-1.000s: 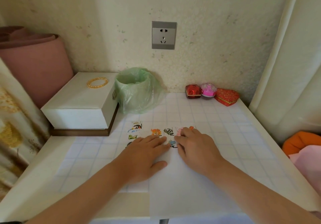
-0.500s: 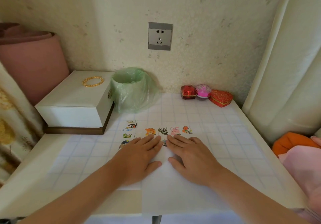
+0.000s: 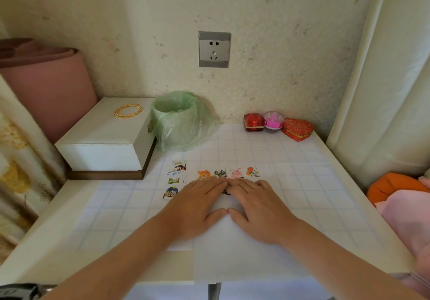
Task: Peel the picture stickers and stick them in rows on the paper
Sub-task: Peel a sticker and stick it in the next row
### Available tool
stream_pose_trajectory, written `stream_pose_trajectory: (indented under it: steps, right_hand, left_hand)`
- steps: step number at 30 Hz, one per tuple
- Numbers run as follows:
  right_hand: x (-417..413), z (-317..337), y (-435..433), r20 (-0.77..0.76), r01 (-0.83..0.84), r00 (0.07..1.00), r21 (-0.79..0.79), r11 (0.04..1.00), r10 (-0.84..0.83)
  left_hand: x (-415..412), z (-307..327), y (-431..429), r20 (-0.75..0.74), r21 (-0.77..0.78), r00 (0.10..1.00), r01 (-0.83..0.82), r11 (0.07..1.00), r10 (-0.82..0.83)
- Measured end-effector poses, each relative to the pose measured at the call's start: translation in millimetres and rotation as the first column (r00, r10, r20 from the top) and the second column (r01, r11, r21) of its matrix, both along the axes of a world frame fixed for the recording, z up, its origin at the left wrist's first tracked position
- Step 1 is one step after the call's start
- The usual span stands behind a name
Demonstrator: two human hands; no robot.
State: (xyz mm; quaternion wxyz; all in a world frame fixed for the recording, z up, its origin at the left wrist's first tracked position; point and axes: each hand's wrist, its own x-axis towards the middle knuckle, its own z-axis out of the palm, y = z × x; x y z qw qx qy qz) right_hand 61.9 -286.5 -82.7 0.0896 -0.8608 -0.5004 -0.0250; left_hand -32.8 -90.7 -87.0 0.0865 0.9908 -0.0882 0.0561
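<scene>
A white paper (image 3: pixel 235 253) lies on the table, reaching past its front edge. Along its far edge runs a row of picture stickers (image 3: pixel 229 173): orange, dark, pink and red ones. One more sticker (image 3: pixel 225 192) peeks out between my fingertips. To the left lies a column of loose stickers (image 3: pixel 175 179). My left hand (image 3: pixel 197 209) and my right hand (image 3: pixel 256 209) rest flat on the paper, side by side, fingertips touching, holding nothing.
A white box (image 3: pixel 104 141) with a gold bangle (image 3: pixel 128 110) stands at the back left, beside a green-bagged bin (image 3: pixel 179 122). Three small trinket boxes (image 3: pixel 278 123) sit by the wall. Orange and pink cloth (image 3: pixel 400 197) lies right of the table.
Both hands slid slightly toward me and now lie flat together. The right hand came off the sticker row, uncovering its pink and red stickers.
</scene>
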Motion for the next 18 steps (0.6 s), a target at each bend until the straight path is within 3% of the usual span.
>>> stream_pose_trajectory:
  steps: [3,11,18]
  right_hand:
    - [-1.1,0.3,0.3,0.024,0.006,1.000,0.007,1.000,-0.006]
    - [-4.4,-0.6,4.1,0.079,0.082,0.993,0.056,0.995,-0.086]
    - [0.4,3.4,7.7,0.134,0.103,0.986,-0.050,0.993,-0.095]
  left_hand:
    - [-0.8,-1.8,-2.3,-0.088,0.067,0.996,-0.014,0.998,0.020]
    - [-5.1,0.9,-10.9,-0.113,0.189,0.986,-0.102,0.977,0.125]
    - [-3.6,0.7,-7.1,-0.109,0.180,0.988,-0.092,0.979,0.112]
